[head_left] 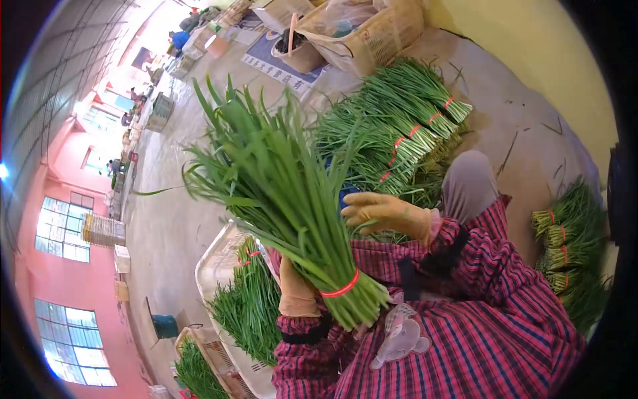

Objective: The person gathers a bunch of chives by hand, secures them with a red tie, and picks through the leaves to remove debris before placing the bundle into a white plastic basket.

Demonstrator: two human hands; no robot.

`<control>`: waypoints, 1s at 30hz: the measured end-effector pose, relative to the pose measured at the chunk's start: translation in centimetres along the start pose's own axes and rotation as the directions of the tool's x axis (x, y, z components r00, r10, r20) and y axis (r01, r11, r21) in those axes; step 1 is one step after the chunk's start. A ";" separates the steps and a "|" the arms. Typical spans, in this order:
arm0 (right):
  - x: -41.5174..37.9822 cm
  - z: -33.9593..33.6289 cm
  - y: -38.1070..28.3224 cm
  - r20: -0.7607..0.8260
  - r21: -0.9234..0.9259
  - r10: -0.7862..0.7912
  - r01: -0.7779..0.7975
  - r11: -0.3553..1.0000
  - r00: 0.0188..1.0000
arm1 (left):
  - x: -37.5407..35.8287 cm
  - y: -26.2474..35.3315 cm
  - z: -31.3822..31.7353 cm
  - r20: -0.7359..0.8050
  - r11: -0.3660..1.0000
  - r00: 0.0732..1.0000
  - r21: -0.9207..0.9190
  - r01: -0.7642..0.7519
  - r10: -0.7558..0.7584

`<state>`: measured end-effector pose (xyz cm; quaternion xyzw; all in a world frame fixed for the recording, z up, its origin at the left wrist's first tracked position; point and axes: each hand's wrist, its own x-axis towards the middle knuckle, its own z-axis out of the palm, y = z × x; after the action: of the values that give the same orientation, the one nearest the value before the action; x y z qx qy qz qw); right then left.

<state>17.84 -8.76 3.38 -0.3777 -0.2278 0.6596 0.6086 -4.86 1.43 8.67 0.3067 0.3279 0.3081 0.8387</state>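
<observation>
My left hand [296, 291], in a tan glove, is wrapped around the lower stems of a large bunch of garlic chives [286, 179]. The leaves fan toward the upper left, and the pale cut ends point toward my smock. A red band [341, 284] circles the bunch near the cut ends. To the right of the stems is my gloved right hand [385, 214], its fingers stretched out and nothing visible in them. Beyond it, several banded chive bunches [399, 113] lie side by side on the floor.
A white crate [209, 263] with banded chives stands at my left, another crate [206, 342] beside it. More bunches [571, 246] lie at far right. Ahead are a beige basket [362, 43] and a small bucket [302, 56]. My knee [470, 183] is beside the bunches.
</observation>
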 end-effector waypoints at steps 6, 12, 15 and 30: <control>1.0 6.0 -2.4 -0.030 -0.067 -0.171 0.168 0.983 0.985 | 1.8 -2.0 0.2 -0.097 0.875 0.941 0.409 -0.260 0.325; 3.0 1.2 0.8 -0.181 0.332 -0.068 0.126 0.935 0.981 | 2.1 -2.0 2.0 -0.295 0.963 0.920 0.159 -0.219 0.258; 2.9 0.5 1.2 0.034 0.543 0.075 -0.082 0.836 0.997 | 2.4 -2.1 2.3 -0.265 0.919 0.920 0.348 -0.187 0.288; 3.0 -0.7 3.0 -0.117 -0.310 -0.398 0.347 0.885 0.910 | 2.8 -2.9 2.6 -0.227 0.951 0.964 0.302 -0.069 0.142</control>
<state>16.56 -6.45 0.06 -0.4666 -0.3329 0.4544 0.6819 -0.37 0.81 7.15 0.4035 0.4542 0.3366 0.7195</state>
